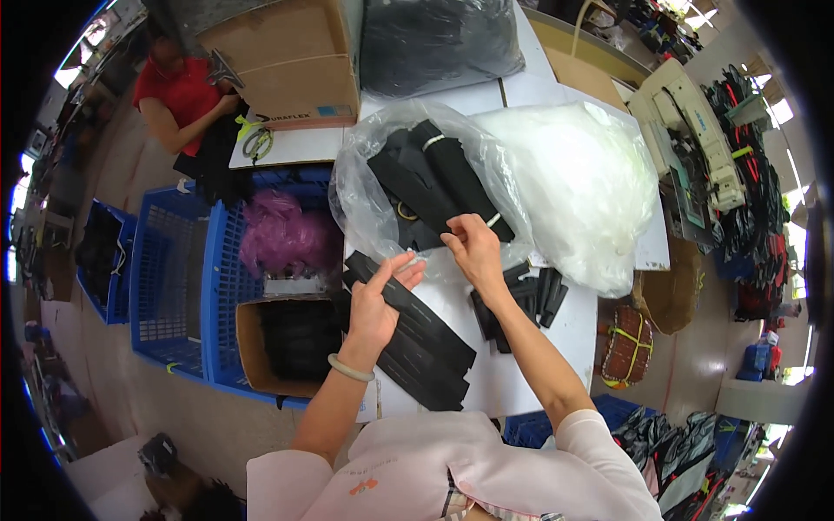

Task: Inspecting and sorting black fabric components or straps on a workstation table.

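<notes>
A clear plastic bag lies spread wide on the white table and holds black fabric pieces and a black bundle tied with pale bands. Over the bag's near edge, my right hand is closed in a pinch beside the bundle. Whatever is between its fingertips is too small to make out. My left hand is open, palm turned up, its fingertips close to the bag's near rim. Beneath it lies a fan of flat black strips. Smaller black bundles rest under my right forearm.
A stuffed white plastic bag sits right of the clear one. At the back stand a cardboard box and a dark filled bag. Blue crates and an open carton are left. A person in red works far left.
</notes>
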### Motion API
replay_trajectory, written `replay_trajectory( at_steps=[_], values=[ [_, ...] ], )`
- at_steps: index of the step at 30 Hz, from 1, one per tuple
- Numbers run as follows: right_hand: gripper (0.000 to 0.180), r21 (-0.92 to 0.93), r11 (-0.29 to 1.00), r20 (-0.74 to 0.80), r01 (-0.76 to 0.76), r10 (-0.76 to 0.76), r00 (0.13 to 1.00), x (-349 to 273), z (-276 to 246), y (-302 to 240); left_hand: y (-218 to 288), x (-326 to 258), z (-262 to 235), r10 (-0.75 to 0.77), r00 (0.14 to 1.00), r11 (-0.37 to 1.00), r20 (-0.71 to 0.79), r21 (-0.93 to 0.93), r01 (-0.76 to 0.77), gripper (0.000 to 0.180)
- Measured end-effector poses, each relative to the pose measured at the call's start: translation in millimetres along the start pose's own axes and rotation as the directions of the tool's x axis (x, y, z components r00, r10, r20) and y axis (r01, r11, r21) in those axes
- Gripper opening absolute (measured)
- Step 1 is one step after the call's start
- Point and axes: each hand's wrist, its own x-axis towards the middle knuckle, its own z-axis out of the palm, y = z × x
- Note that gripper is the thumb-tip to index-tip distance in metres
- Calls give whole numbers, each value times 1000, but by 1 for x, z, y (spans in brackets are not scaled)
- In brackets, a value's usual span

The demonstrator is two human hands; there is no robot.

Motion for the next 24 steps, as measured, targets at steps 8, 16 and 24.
replay_trajectory(
  at_steps=[8,16,24],
  values=[
    [44,-510,797,143,324,-293,945,51,52,47,-15,43,-10,-44,998,998,-38,44,46,40],
    [16,-277,940,-59,200,-224,973,56,33,46,-41,107,-3,-19,1000,1000,-5,4,19,36],
    [5,317,921,-368,225,-99,925,83,-65,-62,-58,148,-13,-3,992,985,-126,168,25,35]
  ],
)
